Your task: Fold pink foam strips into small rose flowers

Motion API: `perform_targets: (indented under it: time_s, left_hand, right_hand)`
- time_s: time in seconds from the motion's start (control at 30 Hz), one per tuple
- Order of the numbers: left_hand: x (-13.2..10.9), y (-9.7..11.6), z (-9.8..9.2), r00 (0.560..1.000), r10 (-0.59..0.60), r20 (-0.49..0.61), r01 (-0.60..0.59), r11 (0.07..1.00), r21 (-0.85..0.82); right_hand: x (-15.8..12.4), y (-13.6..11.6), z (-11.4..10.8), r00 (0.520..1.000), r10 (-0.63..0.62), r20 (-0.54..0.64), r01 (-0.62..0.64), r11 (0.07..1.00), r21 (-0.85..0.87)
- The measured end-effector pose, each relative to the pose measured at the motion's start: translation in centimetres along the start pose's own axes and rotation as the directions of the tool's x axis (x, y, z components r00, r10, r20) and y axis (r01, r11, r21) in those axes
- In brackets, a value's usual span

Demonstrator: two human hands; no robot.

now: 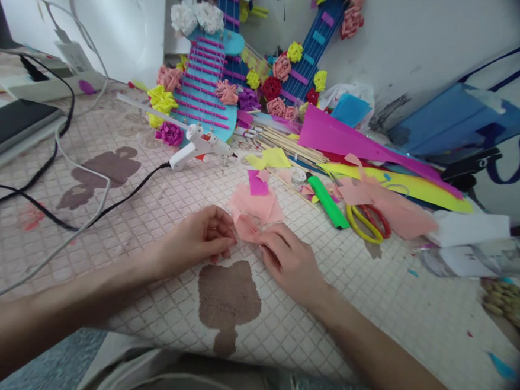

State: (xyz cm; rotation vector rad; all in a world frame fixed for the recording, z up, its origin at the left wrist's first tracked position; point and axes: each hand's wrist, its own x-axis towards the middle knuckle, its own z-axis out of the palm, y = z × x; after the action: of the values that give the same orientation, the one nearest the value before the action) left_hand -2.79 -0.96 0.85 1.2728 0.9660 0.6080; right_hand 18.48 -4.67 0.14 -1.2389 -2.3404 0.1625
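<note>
A small folded piece of pink paper (247, 227) is between my two hands, just above the table. My right hand (291, 259) pinches its right end between thumb and fingers. The curled fingers of my left hand (206, 239) are closed at its left edge, their tips partly hidden. Right behind it lie more pink paper sheets (253, 201), with a small magenta paper square (258, 183) on top.
A white hot glue gun (196, 149) with a black cord lies behind my left hand. To the right are a green cutter (328, 203), scissors with yellow and red handles (365, 223), and coloured paper (361, 143). Flower-decorated paper instruments (205, 84) lean at the back.
</note>
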Motion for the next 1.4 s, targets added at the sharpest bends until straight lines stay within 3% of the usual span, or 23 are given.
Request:
perform_targets:
  time_s: [0.13, 0.23, 0.33, 0.4, 0.5, 0.67, 0.9, 1.17, 1.3, 1.4]
  left_hand:
    - [-0.1, -0.6, -1.0, 0.968, 0.234, -0.088, -0.191, 0.919, 0.345]
    - [0.1, -0.8, -1.6, 0.885, 0.450, -0.119, -0.261, 0.691, 0.674]
    - [0.6, -0.6, -2.1, 0.793, 0.608, 0.044, -0.395, 0.457, 0.797]
    - [1.0, -0.4, -2.4, 0.755, 0.636, 0.159, -0.491, 0.388, 0.780]
    - [1.3, -0.3, -2.6, 0.732, 0.647, 0.213, -0.552, 0.380, 0.742]
    - [1.5, -0.9, -3.0, 0.756, 0.635, 0.161, -0.521, 0.434, 0.734]
    - [2.0, 0.0, -4.0, 0.745, 0.592, 0.308, -0.570, 0.326, 0.754]
    - [2.3, 0.3, -2.7, 0.734, 0.549, 0.400, -0.639, 0.359, 0.680]
    - [2.7, -0.2, -2.0, 0.741, 0.573, 0.351, -0.615, 0.367, 0.698]
    - [2.7, -0.4, -1.8, 0.737, 0.597, 0.317, -0.606, 0.373, 0.703]
  right_hand:
    - [-0.1, 0.2, 0.2, 0.999, -0.024, -0.033, 0.025, 0.999, 0.028]
    - [-0.1, 0.3, 0.4, 0.998, -0.036, -0.042, 0.037, 0.999, 0.021]
    - [-0.1, 0.3, 0.6, 1.000, -0.022, -0.015, 0.023, 0.999, 0.027]
    - [0.0, 0.4, 0.6, 1.000, -0.004, 0.001, 0.004, 0.999, 0.036]
    - [0.2, 0.4, 0.5, 1.000, 0.012, 0.011, -0.013, 0.998, 0.069]
    - [0.6, 0.2, 0.5, 0.999, 0.009, 0.054, -0.015, 0.993, 0.114]
    - [0.6, 0.9, 0.3, 0.997, 0.005, 0.080, -0.016, 0.991, 0.136]
    - [0.7, 1.6, -0.5, 0.990, 0.041, 0.134, -0.062, 0.986, 0.154]
    - [0.8, 1.3, 0.1, 0.993, 0.106, 0.061, -0.112, 0.987, 0.116]
    - [0.7, 1.3, 0.3, 0.996, 0.077, 0.040, -0.080, 0.995, 0.067]
